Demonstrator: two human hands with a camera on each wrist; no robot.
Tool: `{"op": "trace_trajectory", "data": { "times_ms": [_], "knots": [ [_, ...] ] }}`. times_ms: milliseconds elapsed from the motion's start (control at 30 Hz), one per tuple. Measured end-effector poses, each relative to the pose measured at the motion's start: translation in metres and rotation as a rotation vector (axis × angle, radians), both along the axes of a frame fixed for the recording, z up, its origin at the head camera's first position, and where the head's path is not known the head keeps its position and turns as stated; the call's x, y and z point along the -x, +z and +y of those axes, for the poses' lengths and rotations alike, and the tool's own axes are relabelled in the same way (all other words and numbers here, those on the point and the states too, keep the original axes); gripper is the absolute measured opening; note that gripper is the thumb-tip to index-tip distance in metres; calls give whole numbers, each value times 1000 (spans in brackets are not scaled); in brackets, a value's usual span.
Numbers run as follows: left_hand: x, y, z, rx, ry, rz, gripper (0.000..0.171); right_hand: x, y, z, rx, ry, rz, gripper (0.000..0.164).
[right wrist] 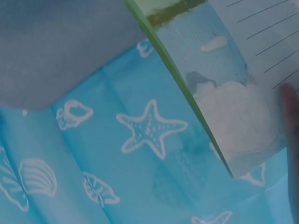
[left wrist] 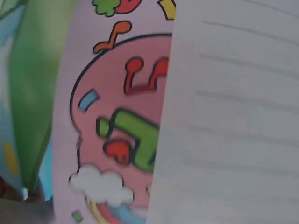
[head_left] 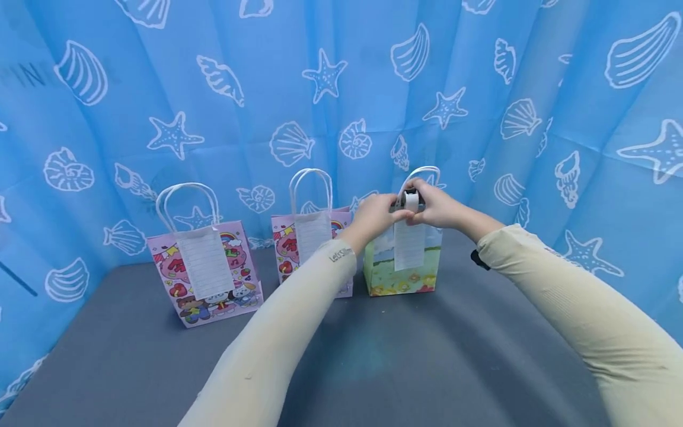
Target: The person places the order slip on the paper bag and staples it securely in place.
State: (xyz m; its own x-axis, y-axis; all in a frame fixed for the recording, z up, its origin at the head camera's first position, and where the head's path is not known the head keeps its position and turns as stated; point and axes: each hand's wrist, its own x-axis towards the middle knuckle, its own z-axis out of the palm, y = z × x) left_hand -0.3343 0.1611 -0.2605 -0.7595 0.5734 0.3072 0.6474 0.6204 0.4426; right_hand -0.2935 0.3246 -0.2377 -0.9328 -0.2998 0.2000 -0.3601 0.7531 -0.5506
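A green paper gift bag (head_left: 384, 270) with a painted landscape stands on the table, a lined sheet (head_left: 409, 249) hanging down its front. At its top edge my right hand (head_left: 437, 204) grips a small black-and-white stapler-like tool (head_left: 411, 200), thumb below and fingers above. Close against it, my left hand (head_left: 373, 216) pinches the bag's top edge; the fingers partly hide what lies between them. In the right wrist view the bag's painted side (right wrist: 210, 70) and a finger (right wrist: 289, 102) over the sheet are visible. The bag's white handles (head_left: 427, 171) rise behind the hands.
Two pink cartoon gift bags, one at left (head_left: 168, 279) and one in the middle (head_left: 283, 249), stand on the grey table (head_left: 373, 356). Each carries a lined sheet and white handles. My left forearm partly covers the middle one. A blue seashell curtain (head_left: 320, 118) hangs behind.
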Motion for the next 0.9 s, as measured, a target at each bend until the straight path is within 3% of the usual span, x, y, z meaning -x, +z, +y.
{"op": "trace_trajectory", "data": {
  "times_ms": [133,300,433,600,700,767,900],
  "knots": [
    [-3,-1,-3,60,28,26,43,-7,8,4,1,-28,50,64],
    [-8,2,-8,-18,65,12,46,-20,15,14,154,-145,91,69],
    [-15,8,-18,-98,20,7,45,-32,14,22,315,-261,85,70],
    [-24,13,-35,-181,-43,13,43,-40,8,39,563,-298,32,81],
    [-30,14,-49,-219,-71,31,41,-43,3,49,622,-346,-12,83],
    [-35,13,-58,-257,-98,34,40,-47,0,56,651,-396,-40,77],
    [-44,10,-83,-316,-118,11,38,-53,-8,71,895,-391,-141,47]
  ]
}}
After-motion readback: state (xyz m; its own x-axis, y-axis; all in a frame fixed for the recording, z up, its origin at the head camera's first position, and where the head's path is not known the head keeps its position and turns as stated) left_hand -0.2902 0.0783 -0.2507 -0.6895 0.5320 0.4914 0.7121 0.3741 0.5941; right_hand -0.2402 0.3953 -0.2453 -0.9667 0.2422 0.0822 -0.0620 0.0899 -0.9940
